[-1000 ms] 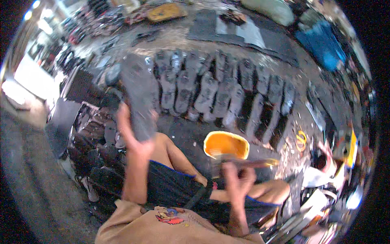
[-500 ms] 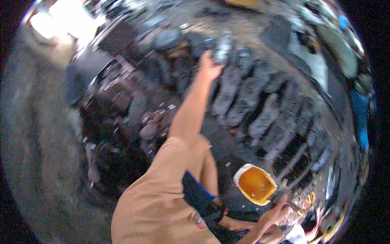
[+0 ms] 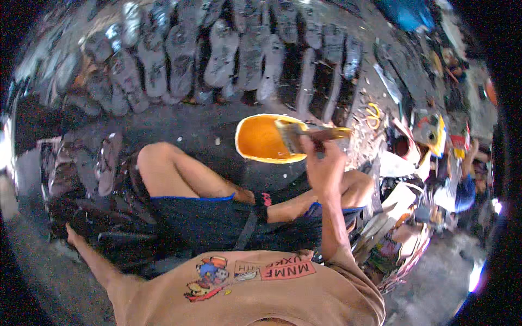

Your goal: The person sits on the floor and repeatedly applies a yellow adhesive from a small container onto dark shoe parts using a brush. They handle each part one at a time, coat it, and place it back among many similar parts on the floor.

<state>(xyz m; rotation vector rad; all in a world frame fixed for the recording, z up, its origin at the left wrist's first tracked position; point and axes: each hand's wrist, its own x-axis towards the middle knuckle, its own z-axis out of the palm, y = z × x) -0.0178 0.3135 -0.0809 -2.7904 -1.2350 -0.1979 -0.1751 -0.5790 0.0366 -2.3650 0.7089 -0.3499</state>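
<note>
My right hand [image 3: 326, 165] is closed round the handle of a flat paintbrush [image 3: 296, 137]. The brush lies over the right side of a cut-open tub [image 3: 239, 142] with a pale yellow rim and amber, glue-like liquid inside. At the lower left, my left hand [image 3: 72, 234] is low beside a pile of dark sole-shaped pieces [image 3: 109, 163]; its fingers are small and blurred, and whether they hold anything is hidden. Grey shoe soles [image 3: 222, 54] lie side by side in rows beyond the tub.
Yellow-handled scissors [image 3: 373, 118] lie among scraps right of the tub. My bent legs [image 3: 179, 176] are on the near side of it. Farther right are a yellow and white container [image 3: 436, 136] and another person's arm [image 3: 468, 160]. A blue bundle [image 3: 408, 13] is at the far right.
My view has swung round to the right. My left hand has left the far sole row for the dark pile at my left. The brush in my right hand is now over the tub.
</note>
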